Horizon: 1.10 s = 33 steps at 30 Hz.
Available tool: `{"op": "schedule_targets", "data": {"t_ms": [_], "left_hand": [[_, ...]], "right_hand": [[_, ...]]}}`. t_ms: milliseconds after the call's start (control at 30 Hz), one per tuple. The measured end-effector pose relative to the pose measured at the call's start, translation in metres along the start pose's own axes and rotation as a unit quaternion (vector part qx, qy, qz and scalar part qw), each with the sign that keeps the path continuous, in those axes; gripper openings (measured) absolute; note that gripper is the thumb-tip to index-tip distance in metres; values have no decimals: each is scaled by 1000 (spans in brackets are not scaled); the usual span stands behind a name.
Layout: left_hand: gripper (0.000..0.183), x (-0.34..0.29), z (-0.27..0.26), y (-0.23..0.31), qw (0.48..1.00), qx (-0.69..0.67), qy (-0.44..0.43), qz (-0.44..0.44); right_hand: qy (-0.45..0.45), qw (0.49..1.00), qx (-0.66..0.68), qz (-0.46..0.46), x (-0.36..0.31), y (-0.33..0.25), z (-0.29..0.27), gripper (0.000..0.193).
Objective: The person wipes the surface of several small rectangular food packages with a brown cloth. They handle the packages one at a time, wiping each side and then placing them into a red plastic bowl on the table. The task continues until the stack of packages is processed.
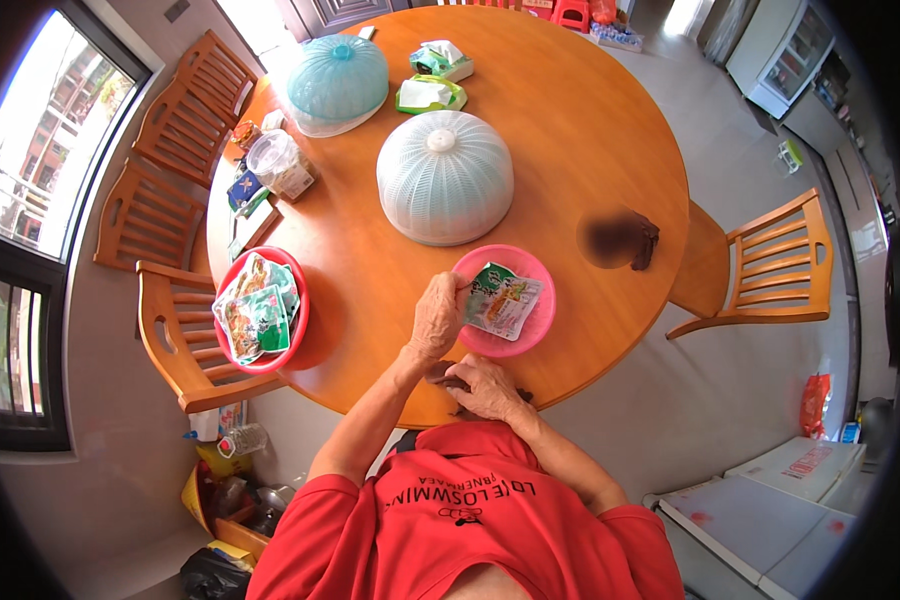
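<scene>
My left hand (438,315) is closed, pinching the left edge of a green-and-white food packet (505,302). The packet lies tilted in a pink plastic basin (480,341) close to the table's near edge. Just below the basin, my right hand (492,388) curls its fingers over a dark brown cloth (440,373) at the table edge; part of that cloth is hidden under the hand. To the left, a red basin (303,290) holds several similar packets (260,322) in a heap.
The round wooden table (580,120) carries a white mesh food cover (445,185), a blue one (338,80), tissue packs (432,95) and a clear plastic jar (282,165). A dark crumpled thing (646,243) lies at the right, partly blurred. Wooden chairs (782,262) stand around.
</scene>
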<state>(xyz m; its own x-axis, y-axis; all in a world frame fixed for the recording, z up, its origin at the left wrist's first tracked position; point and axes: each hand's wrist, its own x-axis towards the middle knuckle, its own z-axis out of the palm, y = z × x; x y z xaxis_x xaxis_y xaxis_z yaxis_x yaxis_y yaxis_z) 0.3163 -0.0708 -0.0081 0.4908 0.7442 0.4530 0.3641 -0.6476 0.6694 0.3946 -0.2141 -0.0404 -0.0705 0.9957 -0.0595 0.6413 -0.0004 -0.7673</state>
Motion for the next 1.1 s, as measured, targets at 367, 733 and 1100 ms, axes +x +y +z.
{"op": "schedule_targets", "data": {"t_ms": [367, 733, 1100], "left_hand": [[14, -51, -93, -31, 868, -331, 244, -277], [18, -151, -99, -89, 799, -375, 208, -422], [21, -160, -108, -94, 764, -481, 119, -413]], "right_hand": [[9, 997, 54, 60, 6, -9, -4, 21], [167, 968, 177, 59, 21, -59, 20, 16], [164, 938, -253, -172, 80, -99, 113, 45]]}}
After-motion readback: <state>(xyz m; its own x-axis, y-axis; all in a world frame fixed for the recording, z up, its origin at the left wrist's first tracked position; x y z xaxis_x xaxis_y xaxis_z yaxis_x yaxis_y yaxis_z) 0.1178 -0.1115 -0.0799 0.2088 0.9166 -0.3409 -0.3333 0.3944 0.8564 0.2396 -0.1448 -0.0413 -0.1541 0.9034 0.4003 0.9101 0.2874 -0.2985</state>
